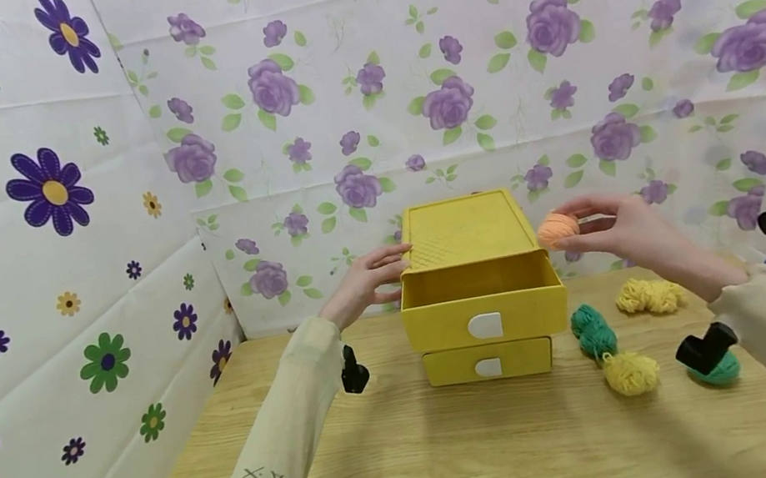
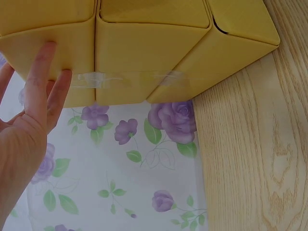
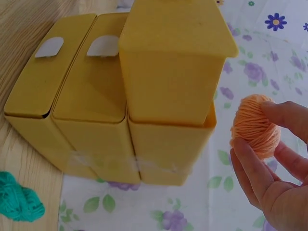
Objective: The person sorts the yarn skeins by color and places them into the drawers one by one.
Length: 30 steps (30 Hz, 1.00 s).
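Note:
A yellow plastic drawer cabinet (image 1: pixel 465 229) stands against the back wall. Its top drawer (image 1: pixel 439 329) is pulled out, while another drawer front (image 1: pixel 443 368) with a white tab shows below. My left hand (image 1: pixel 367 282) rests its fingers against the cabinet's left side near the top. In the left wrist view, extended fingertips (image 2: pixel 48 50) touch the yellow side wall. Beside the cabinet's upper right, my right hand (image 1: pixel 609 225) pinches a small peach ball of yarn (image 1: pixel 556 230) between thumb and fingers. The right wrist view shows this yarn ball (image 3: pixel 254 127) apart from the cabinet.
Right of the cabinet on the wooden table (image 1: pixel 389 458) lie green yarn (image 1: pixel 595 332), a yellow yarn ball (image 1: pixel 631 373), a yellow skein (image 1: pixel 651 295) and another green ball (image 1: pixel 720 368), partly hidden by the wrist camera (image 1: pixel 707 348). Flowered sheets (image 1: pixel 307 150) cover the walls behind.

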Available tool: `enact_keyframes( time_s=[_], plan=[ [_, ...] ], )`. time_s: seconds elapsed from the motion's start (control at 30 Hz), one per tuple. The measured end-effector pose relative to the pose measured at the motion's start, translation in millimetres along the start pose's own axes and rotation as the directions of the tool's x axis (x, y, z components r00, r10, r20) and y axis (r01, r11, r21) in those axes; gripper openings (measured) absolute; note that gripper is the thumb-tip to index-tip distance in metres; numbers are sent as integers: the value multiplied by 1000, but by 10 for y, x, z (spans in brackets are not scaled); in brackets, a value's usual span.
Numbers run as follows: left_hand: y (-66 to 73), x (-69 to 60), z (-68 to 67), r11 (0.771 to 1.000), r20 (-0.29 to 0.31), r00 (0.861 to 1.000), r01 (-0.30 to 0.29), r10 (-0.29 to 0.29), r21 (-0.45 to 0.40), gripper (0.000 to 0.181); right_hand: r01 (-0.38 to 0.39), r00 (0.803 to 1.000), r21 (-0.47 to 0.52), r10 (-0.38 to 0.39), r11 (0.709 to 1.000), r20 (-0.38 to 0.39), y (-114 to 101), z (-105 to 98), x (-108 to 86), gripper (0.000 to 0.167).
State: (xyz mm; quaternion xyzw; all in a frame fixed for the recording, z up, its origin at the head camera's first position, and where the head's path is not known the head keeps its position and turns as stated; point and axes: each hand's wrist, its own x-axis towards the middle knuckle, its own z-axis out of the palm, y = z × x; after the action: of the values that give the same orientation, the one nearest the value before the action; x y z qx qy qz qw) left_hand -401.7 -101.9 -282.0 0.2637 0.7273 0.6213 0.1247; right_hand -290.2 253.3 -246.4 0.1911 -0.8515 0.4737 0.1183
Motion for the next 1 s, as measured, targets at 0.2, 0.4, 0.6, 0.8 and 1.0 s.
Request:
enact_keyframes(
  time_s=[0.2, 0.4, 0.6, 0.8, 1.0],
  plan=[
    [-7, 1, -3, 1000, -3, 1000, -5, 5, 0, 40, 23, 999, 28, -24, 999, 22, -109, 138, 65, 49],
    [-7, 1, -4, 1000, 4, 1000, -3, 3, 2, 41, 96, 995, 9, -96, 995, 28, -189, 275, 111, 44],
    [-5, 4, -2, 1000, 7, 1000, -4, 4, 4, 40, 132, 989, 1, -131, 991, 72, -244, 390, 154, 42],
    [-6, 6, -1, 1000, 2, 1000, 0, 0, 5, 40, 104, 990, -5, -103, 995, 94, -257, 430, 162, 42],
    [-7, 0, -3, 1000, -4, 1000, 4, -4, 2, 39, 90, 990, 6, -90, 996, 111, -228, 428, 152, 44]
  ],
)
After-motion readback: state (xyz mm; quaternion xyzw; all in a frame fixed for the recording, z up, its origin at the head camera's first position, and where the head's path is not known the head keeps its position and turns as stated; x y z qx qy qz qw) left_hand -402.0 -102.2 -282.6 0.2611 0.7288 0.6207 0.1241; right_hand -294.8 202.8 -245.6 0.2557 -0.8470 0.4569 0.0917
